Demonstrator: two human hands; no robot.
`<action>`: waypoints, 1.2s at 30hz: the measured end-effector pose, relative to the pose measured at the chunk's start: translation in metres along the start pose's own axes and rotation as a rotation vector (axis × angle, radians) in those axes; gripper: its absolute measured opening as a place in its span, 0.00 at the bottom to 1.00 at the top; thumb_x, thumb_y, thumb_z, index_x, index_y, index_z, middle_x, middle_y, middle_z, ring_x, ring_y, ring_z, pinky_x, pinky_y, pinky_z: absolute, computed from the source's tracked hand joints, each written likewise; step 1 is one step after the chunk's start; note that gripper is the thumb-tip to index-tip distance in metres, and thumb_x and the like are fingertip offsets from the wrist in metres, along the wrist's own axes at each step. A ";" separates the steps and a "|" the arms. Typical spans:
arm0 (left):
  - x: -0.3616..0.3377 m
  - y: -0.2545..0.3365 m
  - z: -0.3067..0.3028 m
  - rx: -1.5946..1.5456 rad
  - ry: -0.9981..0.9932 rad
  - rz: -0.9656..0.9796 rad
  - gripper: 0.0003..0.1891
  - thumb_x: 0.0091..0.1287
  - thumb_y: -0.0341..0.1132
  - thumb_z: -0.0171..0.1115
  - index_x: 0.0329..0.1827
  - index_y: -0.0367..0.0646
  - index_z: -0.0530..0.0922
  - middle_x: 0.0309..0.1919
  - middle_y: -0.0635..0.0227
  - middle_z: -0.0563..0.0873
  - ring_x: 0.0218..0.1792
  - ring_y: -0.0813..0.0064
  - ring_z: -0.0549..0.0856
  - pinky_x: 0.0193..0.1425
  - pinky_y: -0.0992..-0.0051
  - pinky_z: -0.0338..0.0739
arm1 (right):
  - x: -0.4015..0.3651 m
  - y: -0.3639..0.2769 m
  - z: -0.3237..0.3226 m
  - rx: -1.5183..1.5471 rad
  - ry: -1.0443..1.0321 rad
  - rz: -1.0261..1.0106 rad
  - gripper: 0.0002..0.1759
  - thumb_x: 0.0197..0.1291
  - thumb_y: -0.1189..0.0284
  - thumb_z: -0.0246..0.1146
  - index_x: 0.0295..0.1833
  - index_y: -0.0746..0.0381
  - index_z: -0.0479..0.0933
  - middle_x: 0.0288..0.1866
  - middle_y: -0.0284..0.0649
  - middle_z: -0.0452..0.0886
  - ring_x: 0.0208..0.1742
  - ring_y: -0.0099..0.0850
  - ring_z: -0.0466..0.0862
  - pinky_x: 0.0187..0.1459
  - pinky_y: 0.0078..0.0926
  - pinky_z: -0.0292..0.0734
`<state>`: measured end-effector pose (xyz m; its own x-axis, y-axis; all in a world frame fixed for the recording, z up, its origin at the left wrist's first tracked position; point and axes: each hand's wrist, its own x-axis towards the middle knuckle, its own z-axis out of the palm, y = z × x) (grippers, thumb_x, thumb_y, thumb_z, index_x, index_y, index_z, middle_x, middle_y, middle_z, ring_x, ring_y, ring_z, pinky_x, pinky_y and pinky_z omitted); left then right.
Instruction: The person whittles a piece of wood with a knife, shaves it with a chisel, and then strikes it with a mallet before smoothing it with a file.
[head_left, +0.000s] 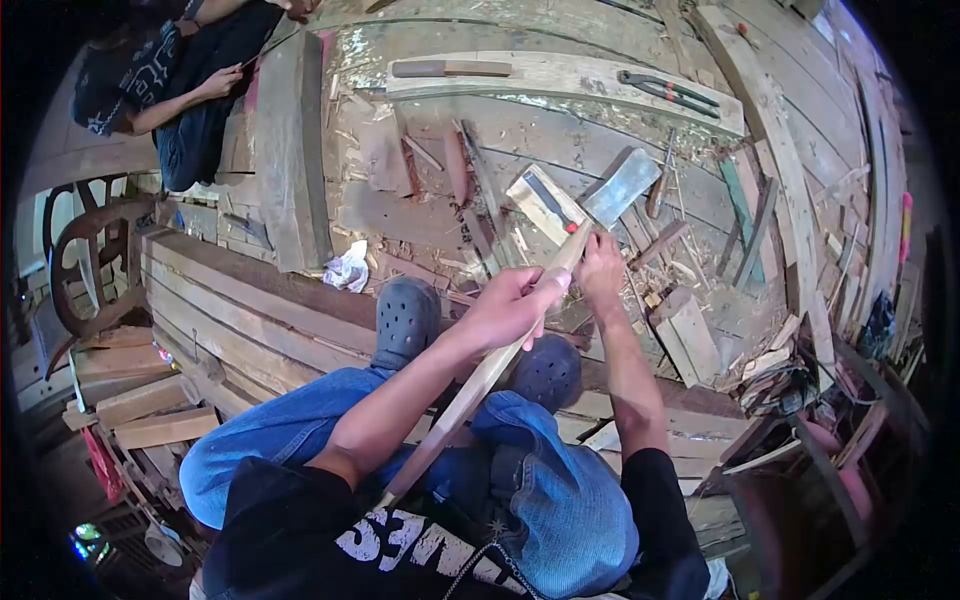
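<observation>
A long, narrow wooden stick (458,412) runs slantwise from my lap up to a pale, tapered end. My left hand (515,305) is wrapped around its upper part, thumb lying along the wood. Close beside the tapered end, my right hand (600,268) is closed on a cleaver, its handle hidden in the fist. The cleaver's broad, grey metal blade (622,187) points away from me, just past the stick's tip. Beneath the tip lies a pale wood block (535,210) with a dark, narrow tool (548,195) on it.
A plank (560,80) ahead bears pliers (670,92) and a dark wooden bar (450,69). A thick beam (290,150) stands left, near another seated person (165,90). Wood chips, offcuts and a crumpled white wad (347,268) litter the floor. A short block (688,335) is at right.
</observation>
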<state>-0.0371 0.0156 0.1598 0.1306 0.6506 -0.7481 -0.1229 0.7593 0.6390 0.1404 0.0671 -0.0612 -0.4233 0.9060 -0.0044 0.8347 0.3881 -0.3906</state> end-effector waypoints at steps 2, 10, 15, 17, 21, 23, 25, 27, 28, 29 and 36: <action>0.000 0.000 -0.004 0.011 -0.004 -0.015 0.22 0.73 0.50 0.52 0.35 0.37 0.74 0.17 0.69 0.75 0.13 0.81 0.75 0.18 0.79 0.69 | 0.003 0.002 -0.001 0.005 -0.015 0.009 0.14 0.61 0.62 0.62 0.49 0.56 0.78 0.44 0.44 0.76 0.46 0.44 0.80 0.46 0.42 0.78; -0.006 -0.003 -0.012 -0.098 0.055 -0.001 0.22 0.73 0.52 0.51 0.32 0.40 0.74 0.17 0.72 0.74 0.13 0.83 0.74 0.16 0.80 0.69 | 0.013 -0.007 -0.006 -0.047 -0.095 0.051 0.16 0.60 0.62 0.62 0.51 0.58 0.76 0.44 0.47 0.76 0.46 0.46 0.79 0.47 0.44 0.77; -0.010 -0.006 -0.027 -0.088 0.072 -0.019 0.22 0.74 0.52 0.51 0.33 0.40 0.74 0.15 0.71 0.74 0.12 0.83 0.73 0.16 0.80 0.68 | 0.019 -0.019 -0.012 -0.051 -0.134 0.106 0.23 0.57 0.59 0.64 0.55 0.60 0.72 0.49 0.49 0.74 0.51 0.48 0.77 0.49 0.46 0.76; -0.016 -0.007 -0.035 -0.154 0.096 0.009 0.22 0.74 0.52 0.50 0.33 0.40 0.74 0.14 0.71 0.74 0.11 0.83 0.73 0.16 0.80 0.67 | 0.033 -0.025 -0.020 -0.048 -0.090 0.059 0.26 0.56 0.59 0.65 0.56 0.61 0.71 0.50 0.49 0.73 0.52 0.48 0.75 0.49 0.45 0.75; -0.039 0.003 -0.052 -0.261 0.168 0.062 0.19 0.74 0.49 0.52 0.35 0.39 0.75 0.14 0.71 0.74 0.10 0.82 0.73 0.15 0.81 0.66 | 0.106 -0.044 -0.034 -0.040 -0.078 -0.147 0.27 0.57 0.61 0.65 0.57 0.65 0.71 0.49 0.52 0.73 0.52 0.48 0.75 0.49 0.44 0.75; -0.057 0.016 -0.060 -0.242 0.216 0.071 0.16 0.73 0.44 0.56 0.37 0.38 0.76 0.16 0.71 0.76 0.13 0.82 0.75 0.16 0.81 0.68 | 0.162 -0.068 -0.039 -0.067 -0.078 -0.195 0.27 0.57 0.62 0.65 0.59 0.65 0.70 0.52 0.53 0.72 0.55 0.49 0.74 0.51 0.43 0.76; -0.071 0.019 -0.065 -0.205 0.344 0.163 0.12 0.72 0.39 0.58 0.39 0.37 0.76 0.19 0.71 0.79 0.16 0.83 0.77 0.18 0.82 0.70 | 0.218 -0.088 -0.027 -0.049 -0.023 -0.264 0.28 0.57 0.62 0.64 0.60 0.64 0.70 0.54 0.54 0.71 0.57 0.49 0.73 0.52 0.44 0.75; -0.083 0.031 -0.073 -0.266 0.378 0.179 0.10 0.70 0.36 0.60 0.40 0.36 0.77 0.21 0.70 0.80 0.18 0.84 0.78 0.20 0.83 0.71 | 0.268 -0.113 -0.006 -0.026 0.019 -0.314 0.28 0.57 0.62 0.64 0.60 0.64 0.69 0.55 0.54 0.71 0.57 0.49 0.73 0.53 0.45 0.75; -0.089 0.035 -0.077 -0.291 0.399 0.180 0.10 0.70 0.35 0.60 0.40 0.36 0.77 0.21 0.70 0.80 0.18 0.84 0.78 0.20 0.83 0.72 | 0.285 -0.122 0.014 -0.076 0.100 -0.354 0.26 0.58 0.63 0.63 0.59 0.65 0.70 0.54 0.53 0.72 0.56 0.49 0.73 0.52 0.46 0.75; -0.094 0.033 -0.079 -0.320 0.406 0.161 0.10 0.70 0.35 0.60 0.40 0.36 0.77 0.21 0.70 0.80 0.17 0.84 0.78 0.20 0.83 0.72 | 0.283 -0.122 0.028 -0.132 0.163 -0.377 0.25 0.58 0.63 0.62 0.58 0.66 0.70 0.53 0.53 0.72 0.56 0.49 0.74 0.52 0.46 0.75; -0.103 0.004 -0.118 -0.364 0.664 0.172 0.12 0.71 0.39 0.60 0.35 0.38 0.76 0.18 0.72 0.79 0.14 0.85 0.76 0.17 0.85 0.68 | 0.068 -0.141 0.019 0.177 -0.072 -0.355 0.18 0.59 0.64 0.62 0.50 0.65 0.74 0.45 0.50 0.74 0.47 0.46 0.76 0.46 0.42 0.75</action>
<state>-0.1673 -0.0491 0.2185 -0.5219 0.5303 -0.6681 -0.4189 0.5230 0.7423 -0.0129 0.0705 -0.0234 -0.7032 0.7043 0.0975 0.5611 0.6339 -0.5323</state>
